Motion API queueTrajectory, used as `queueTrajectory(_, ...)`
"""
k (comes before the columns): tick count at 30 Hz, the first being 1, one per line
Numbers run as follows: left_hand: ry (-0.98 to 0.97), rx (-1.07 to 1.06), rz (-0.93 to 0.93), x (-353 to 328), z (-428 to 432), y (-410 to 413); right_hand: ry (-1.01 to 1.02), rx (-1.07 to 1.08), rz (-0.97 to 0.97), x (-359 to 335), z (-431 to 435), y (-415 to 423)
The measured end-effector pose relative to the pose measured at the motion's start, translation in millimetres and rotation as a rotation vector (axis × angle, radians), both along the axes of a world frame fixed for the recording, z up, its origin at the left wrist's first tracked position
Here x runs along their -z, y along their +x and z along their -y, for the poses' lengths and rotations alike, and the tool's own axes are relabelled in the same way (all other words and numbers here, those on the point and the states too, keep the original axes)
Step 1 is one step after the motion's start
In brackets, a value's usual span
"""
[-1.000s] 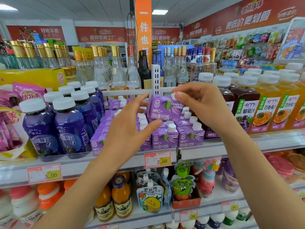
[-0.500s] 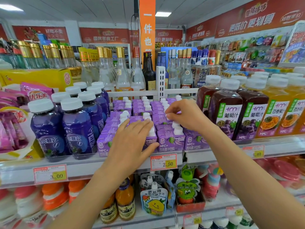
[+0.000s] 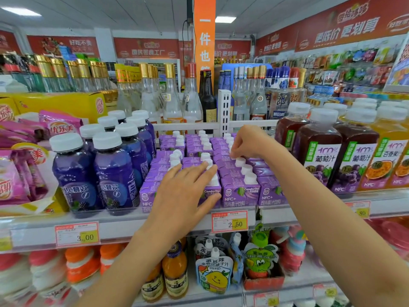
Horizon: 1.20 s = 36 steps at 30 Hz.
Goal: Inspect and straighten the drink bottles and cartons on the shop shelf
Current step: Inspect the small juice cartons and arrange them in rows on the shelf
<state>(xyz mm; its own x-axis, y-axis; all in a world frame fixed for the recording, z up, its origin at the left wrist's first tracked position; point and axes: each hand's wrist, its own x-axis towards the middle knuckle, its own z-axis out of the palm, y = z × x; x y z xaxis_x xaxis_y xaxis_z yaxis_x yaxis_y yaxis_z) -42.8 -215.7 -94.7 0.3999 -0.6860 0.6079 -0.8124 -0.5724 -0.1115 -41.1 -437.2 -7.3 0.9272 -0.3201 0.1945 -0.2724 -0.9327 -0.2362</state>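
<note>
Far left of the left grip, pink snack bags [image 3: 20, 180] slump against the purple bottles [image 3: 115, 173], which stand upright in rows with their front pair near the shelf lip [image 3: 132, 227]. A price tag marked 3.00 [image 3: 77, 233] hangs on that lip below them. The last purple bottle stands just beside the leftmost row of purple cartons [image 3: 240, 191], with almost no gap between them.

The left hand [image 3: 188, 191] lies over the front cartons. Its grip is apart: the fingers [image 3: 199, 171] are straight and spread flat across the carton tops and white caps, and the thumb rests against a front carton face near the lip. Just below and right of this grip is the 2.50 tag [image 3: 230, 221].

The cartons fill the bay in tight rows from the lip back to the white rail [image 3: 190, 126]. A slotted white upright [image 3: 224, 111] rises from the rail, with glass bottles [image 3: 170, 96] packed close behind it.

The right hand [image 3: 250, 142] is further back than the left, over the rear middle rows. Its grip is drawn together, with the fingers curled downward. The fingertips seem to pinch the cap of one carton, though the knuckles hide the contact. In front of this grip, three capped cartons run in a line to the shelf lip.

Right of the right grip, dark grape juice bottles [image 3: 318, 156] stand just beside the last carton row, and the forearm passes close in front of them. Beyond them stand orange juice bottles [image 3: 385, 156]. Open room lies only above the carton caps and out in front of the lip.
</note>
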Motion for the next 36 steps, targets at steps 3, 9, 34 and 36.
queueTrajectory(3, -0.014, 0.018, 0.002, -0.4, -1.0, 0.0, 0.023, -0.04, 0.144, -4.3, -0.4, -8.4)
queueTrajectory(9, -0.284, 0.127, -0.314, -8.6, -2.2, -9.8, 0.239, -0.157, 0.563, -33.1, -5.5, -64.2)
queueTrajectory(34, -0.353, 0.41, -1.172, 6.1, -10.3, -91.5, 1.196, -0.383, 0.376, 97.2, -35.0, -197.4)
queueTrajectory(36, -0.386, 0.399, -1.171, 9.4, -10.6, -96.6, 1.228, -0.342, 0.327, 100.8, -35.2, -198.6)
